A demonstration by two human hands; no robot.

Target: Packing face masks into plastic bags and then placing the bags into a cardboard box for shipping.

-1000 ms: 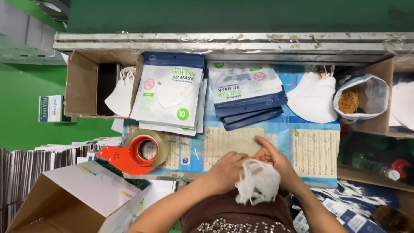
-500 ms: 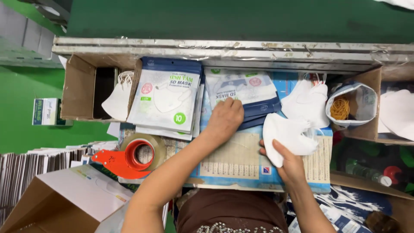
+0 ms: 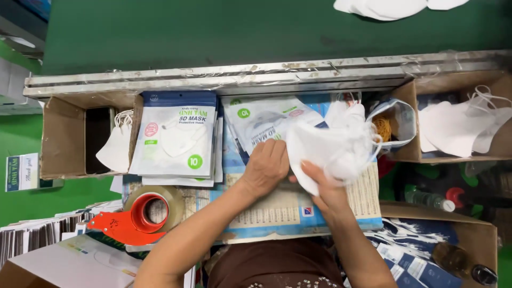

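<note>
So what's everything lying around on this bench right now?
white face masks: a bunch, white, held in both hands over the bench centre
printed pouches: a stack, white and dark blue, left of centre
second pouch pile: a few, white and blue, behind the hands
tape dispenser: one, orange-red with a brown roll, front left
loose mask: one, white, beside the left cardboard box
cardboard box: one, brown, far left
box of masks: one, brown with white masks, far right
rubber bands: a clump, yellowish, in a clear bag right of centre
bottle: one, brownish, bottom right
left hand: grips the masks' near edge
right hand: supports the masks from below
</note>
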